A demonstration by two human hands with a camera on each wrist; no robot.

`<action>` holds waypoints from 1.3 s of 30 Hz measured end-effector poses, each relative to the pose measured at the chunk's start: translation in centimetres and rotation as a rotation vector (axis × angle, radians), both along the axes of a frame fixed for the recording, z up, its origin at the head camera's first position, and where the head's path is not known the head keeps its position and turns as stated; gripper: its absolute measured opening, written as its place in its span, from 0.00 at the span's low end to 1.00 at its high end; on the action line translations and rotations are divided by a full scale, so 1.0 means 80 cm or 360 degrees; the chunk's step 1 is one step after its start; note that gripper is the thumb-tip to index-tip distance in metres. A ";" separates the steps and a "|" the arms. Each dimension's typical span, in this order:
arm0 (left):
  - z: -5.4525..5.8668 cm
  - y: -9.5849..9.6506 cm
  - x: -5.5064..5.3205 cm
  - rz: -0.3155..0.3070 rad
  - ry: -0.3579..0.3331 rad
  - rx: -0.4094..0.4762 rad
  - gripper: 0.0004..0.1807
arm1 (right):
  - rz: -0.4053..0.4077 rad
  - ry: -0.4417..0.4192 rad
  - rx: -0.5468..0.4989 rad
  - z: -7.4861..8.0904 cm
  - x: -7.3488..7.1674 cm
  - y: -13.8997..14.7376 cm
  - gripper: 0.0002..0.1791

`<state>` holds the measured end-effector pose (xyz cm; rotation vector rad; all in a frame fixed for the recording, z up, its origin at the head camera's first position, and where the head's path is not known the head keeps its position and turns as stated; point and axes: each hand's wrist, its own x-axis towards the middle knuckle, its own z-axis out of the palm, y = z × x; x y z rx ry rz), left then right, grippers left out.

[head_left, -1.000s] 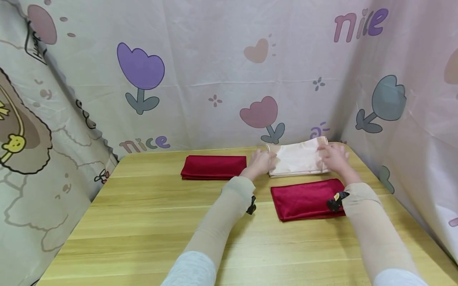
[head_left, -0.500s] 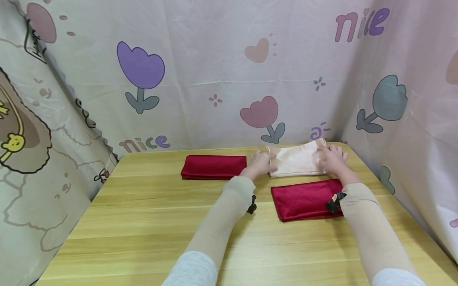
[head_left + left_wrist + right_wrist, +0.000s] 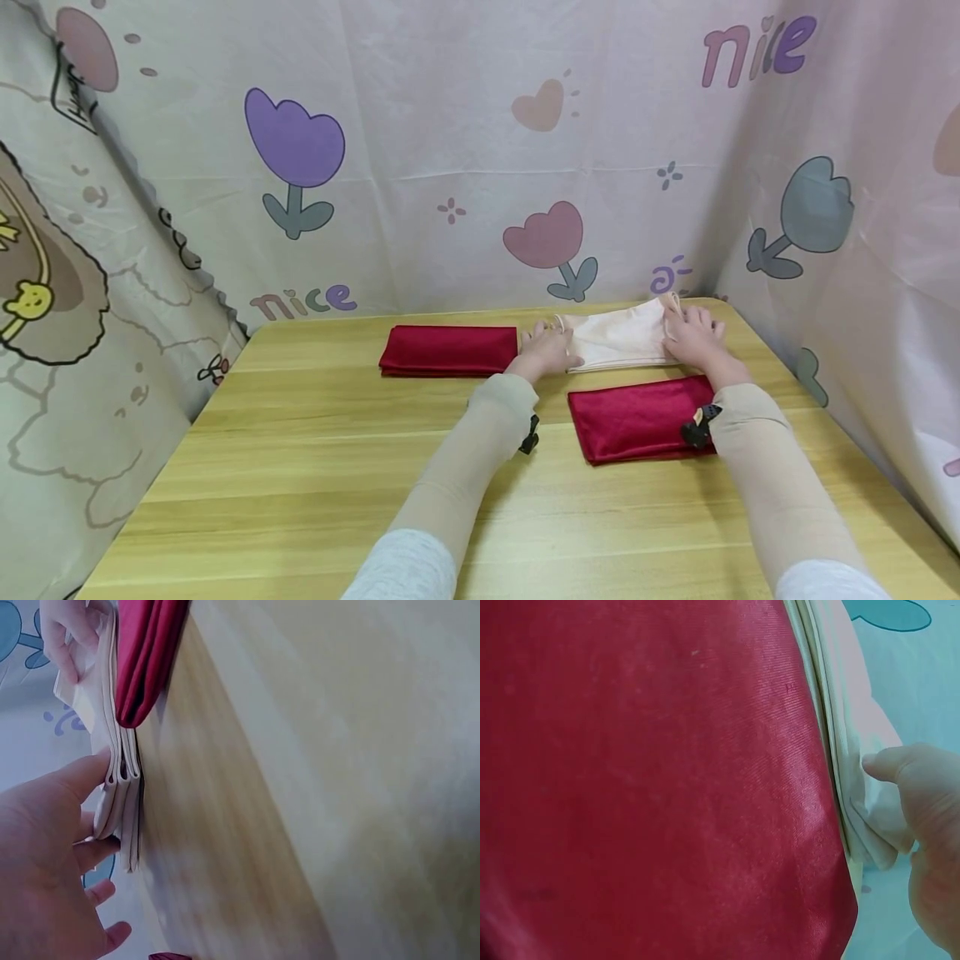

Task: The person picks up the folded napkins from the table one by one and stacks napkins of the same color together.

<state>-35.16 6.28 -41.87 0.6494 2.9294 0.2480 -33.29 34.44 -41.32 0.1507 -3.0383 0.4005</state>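
Observation:
A cream folded cloth lies at the back right of the table, its stacked layers showing edge-on in the left wrist view. My left hand is at its left end; in the left wrist view the thumb presses on top while fingers curl at the folded edge, pinching the upper layers. At the right end my right hand pinches the cloth, the thumb on its upper face and the far corner standing raised. Just in front lies a folded red satin cloth, partly under the right wrist's camera.
Another folded red cloth lies to the left of my left hand, close to it. The wooden table meets a printed curtain at the back and along both sides.
The left hand has shifted slightly right and the right hand slightly left, both staying on the cream cloth. Its raised far right corner has dropped and moved a little left. The red cloths stay put.

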 end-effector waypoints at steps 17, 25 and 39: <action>-0.003 -0.006 0.007 0.0150 -0.0075 -0.0055 0.46 | -0.0041 -0.0211 0.0150 -0.011 0.003 0.012 0.42; 0.007 -0.019 0.007 0.0157 -0.0132 0.0239 0.46 | -0.0076 -0.0236 0.0094 0.001 0.011 0.015 0.48; 0.037 -0.032 0.027 0.0156 -0.0120 0.0644 0.44 | 0.0030 -0.0070 0.0105 0.031 0.029 -0.008 0.47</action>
